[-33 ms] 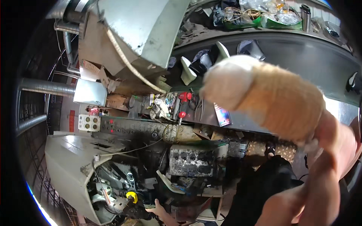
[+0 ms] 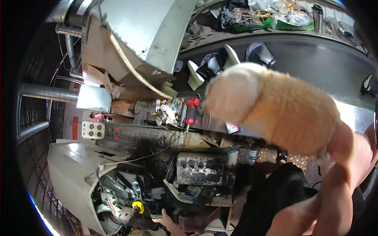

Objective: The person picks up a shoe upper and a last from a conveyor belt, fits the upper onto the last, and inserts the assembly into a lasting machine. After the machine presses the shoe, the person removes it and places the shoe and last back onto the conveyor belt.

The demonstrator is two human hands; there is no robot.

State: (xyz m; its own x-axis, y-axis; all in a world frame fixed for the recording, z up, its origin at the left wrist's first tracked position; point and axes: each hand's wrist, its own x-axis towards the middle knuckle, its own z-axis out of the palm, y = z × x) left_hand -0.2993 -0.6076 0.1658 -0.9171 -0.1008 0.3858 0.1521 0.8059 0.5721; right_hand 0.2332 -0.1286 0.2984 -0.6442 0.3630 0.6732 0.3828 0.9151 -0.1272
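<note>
Filling the right foreground is a tan fleecy piece (image 2: 295, 114) with a rounded whitish tip. It covers the end of my raised bare right arm. Only wrist skin of my right hand (image 2: 339, 143) shows at its near end, so the fingers are hidden; mitt or held lining, I cannot tell. Low at the bottom edge, my left hand (image 2: 168, 222) has its thumb up and its fingers pressed against a dark piece too shadowed to name. It is beside the machine's open housing (image 2: 73, 167), close to a yellow ring-shaped part (image 2: 138, 207).
Black boots (image 2: 262, 55) and pale sole-shaped pieces (image 2: 195, 76) lie on a dark belt (image 2: 311, 59) behind. A red hand tool (image 2: 192, 103) and a lit phone (image 2: 233, 128) rest mid-bench. Below are a grimy metal box (image 2: 199, 169) and a control box (image 2: 93, 130).
The tan fleecy piece and my right arm have shifted slightly left and down, covering more of the phone. My left hand looks almost unmoved.
</note>
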